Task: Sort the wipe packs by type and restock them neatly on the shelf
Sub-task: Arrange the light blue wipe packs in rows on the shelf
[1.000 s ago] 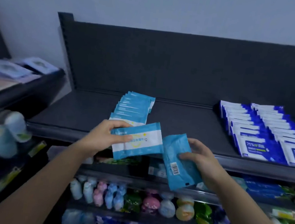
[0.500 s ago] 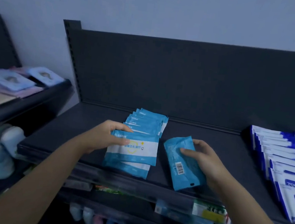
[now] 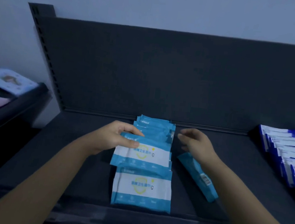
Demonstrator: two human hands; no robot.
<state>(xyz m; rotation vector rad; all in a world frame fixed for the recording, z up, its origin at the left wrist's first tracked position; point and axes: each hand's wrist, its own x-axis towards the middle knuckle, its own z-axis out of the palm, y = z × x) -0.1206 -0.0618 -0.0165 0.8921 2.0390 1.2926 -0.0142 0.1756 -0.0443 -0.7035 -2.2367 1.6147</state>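
Note:
A row of light-blue wipe packs (image 3: 156, 129) runs from the back panel toward the front of the dark shelf (image 3: 82, 159). My left hand (image 3: 116, 136) pinches the top left corner of one light-blue and white pack (image 3: 143, 154), laid over the row. In front of it another such pack (image 3: 141, 188) lies flat by the shelf's front edge. My right hand (image 3: 196, 143) hovers with fingers apart, holding nothing. Below that hand a light-blue pack (image 3: 198, 176) lies back side up, barcode showing, to the right of the row.
Dark-blue and white wipe packs (image 3: 288, 155) stand in overlapping rows at the shelf's right end. A neighbouring shelf at the left carries pale flat packs (image 3: 8, 80). The dark back panel (image 3: 165, 73) rises behind the rows.
My right hand has let go of the barcode-side pack, which now lies on the shelf. My left hand has set its pack down onto the row. The camera has moved closer.

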